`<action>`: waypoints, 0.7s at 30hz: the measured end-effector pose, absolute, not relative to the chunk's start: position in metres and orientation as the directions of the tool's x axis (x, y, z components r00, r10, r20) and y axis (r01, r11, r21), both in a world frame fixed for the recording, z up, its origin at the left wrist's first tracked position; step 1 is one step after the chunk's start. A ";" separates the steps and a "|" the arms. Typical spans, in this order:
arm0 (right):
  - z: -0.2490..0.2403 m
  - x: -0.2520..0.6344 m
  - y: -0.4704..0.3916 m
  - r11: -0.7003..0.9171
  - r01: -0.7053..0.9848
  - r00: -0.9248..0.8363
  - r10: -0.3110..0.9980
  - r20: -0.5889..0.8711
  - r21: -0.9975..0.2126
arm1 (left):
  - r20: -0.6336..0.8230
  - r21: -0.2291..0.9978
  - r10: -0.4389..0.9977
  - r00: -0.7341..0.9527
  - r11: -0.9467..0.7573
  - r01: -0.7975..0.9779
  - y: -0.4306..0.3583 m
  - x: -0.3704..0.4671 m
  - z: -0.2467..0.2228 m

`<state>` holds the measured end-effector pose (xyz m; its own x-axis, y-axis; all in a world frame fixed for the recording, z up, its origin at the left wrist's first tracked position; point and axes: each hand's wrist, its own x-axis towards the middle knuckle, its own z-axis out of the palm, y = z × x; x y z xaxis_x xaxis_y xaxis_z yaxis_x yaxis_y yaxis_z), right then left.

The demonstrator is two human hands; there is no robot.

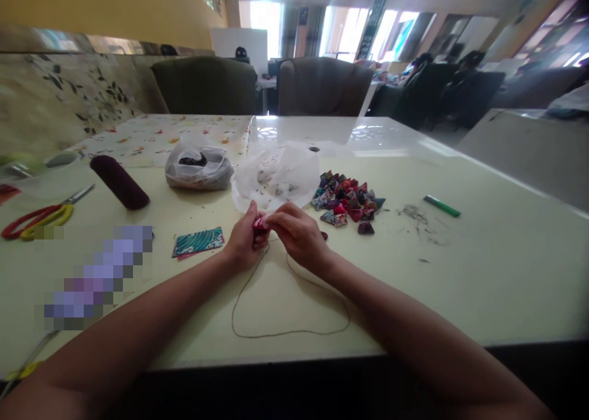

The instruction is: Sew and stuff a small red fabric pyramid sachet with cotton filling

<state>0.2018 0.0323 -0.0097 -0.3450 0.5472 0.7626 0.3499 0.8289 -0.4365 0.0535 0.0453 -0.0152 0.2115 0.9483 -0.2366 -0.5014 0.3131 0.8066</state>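
Left hand grasps a red fabric piece, right hand fingertips pinching its edge

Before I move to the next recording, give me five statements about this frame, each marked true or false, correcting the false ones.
1. The left hand holds a small red-and-white piece. True.
2. The right hand lies flat on the table. False: its fingers are bent, up at that piece.
3. Thread curves across the table between the forearms. True.
4. The scissors lie right of the patchwork pile. False: they lie at the far left.
5. A teal patterned rectangle lies left of the left hand. True.
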 end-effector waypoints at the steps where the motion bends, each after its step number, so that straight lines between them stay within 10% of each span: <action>1: -0.010 0.202 0.032 0.835 0.338 -0.363 0.541 0.759 -0.434 | -0.233 0.809 0.949 0.214 0.311 -0.498 0.045 0.054 -0.015; 10: -0.004 0.200 0.030 0.682 0.367 -0.244 0.727 0.642 -0.633 | -0.225 0.826 0.957 0.183 0.287 -0.486 0.045 0.052 -0.014; 21: -0.010 0.201 0.031 0.685 0.432 -0.274 0.719 0.638 -0.586 | -0.115 0.901 0.980 0.163 0.172 -0.397 0.042 0.053 -0.018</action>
<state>0.2012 0.0308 -0.0097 -0.2745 0.7194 0.6380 0.4323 0.6850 -0.5864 0.0533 0.0423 -0.0181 0.1631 0.9799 -0.1151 -0.3974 0.1720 0.9014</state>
